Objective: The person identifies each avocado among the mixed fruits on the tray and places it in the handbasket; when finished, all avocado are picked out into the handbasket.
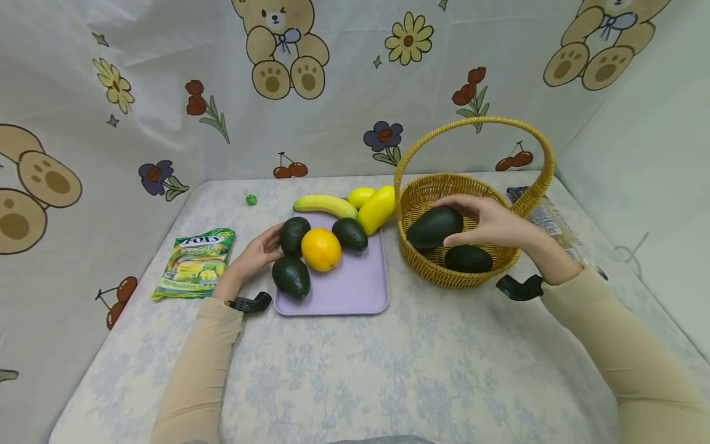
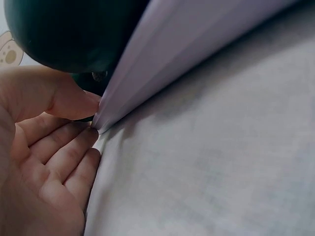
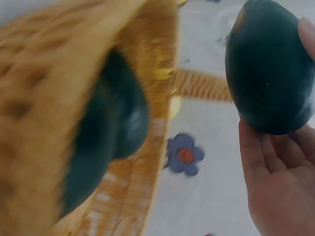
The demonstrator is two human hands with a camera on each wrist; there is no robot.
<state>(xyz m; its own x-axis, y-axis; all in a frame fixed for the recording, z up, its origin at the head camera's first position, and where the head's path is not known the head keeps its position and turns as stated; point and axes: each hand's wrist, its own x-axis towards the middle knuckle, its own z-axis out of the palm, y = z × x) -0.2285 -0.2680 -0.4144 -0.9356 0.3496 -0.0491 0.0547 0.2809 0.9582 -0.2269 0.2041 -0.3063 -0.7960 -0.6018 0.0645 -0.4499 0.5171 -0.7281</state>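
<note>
Pale cloth printed with bears, flowers and cherries (image 1: 333, 135) is hung behind a tabletop (image 1: 355, 382) that is covered in a white-and-blue mottled pattern. Toward the right, a woven basket (image 1: 438, 275) with a tall hooped handle is set down, and over its opening a dark green avocado (image 1: 434, 227) is gripped by the right hand (image 1: 482, 222), the thumb on one side and the fingers on the other. Inside the basket another avocado (image 1: 468, 259) is seen lying on its side; beside it, in the right wrist view, a second dark green shape is shown, blurred.

At the centre, a lavender tray (image 1: 355, 290) is pinched at its left edge by the left hand (image 1: 252, 262), as is shown by the left wrist view. On the tray an orange (image 1: 321, 250) is flanked by a rear-left avocado (image 1: 295, 236), a front-left avocado (image 1: 291, 277) and a right-hand avocado (image 1: 350, 234). Along the rear, a banana (image 1: 325, 205), a lemon (image 1: 360, 196) and a long yellow fruit (image 1: 378, 209) are grouped. A green candy bag (image 1: 194, 265) is laid left of the tray, and a packet (image 1: 546, 216) is partly hidden by the basket.
</note>
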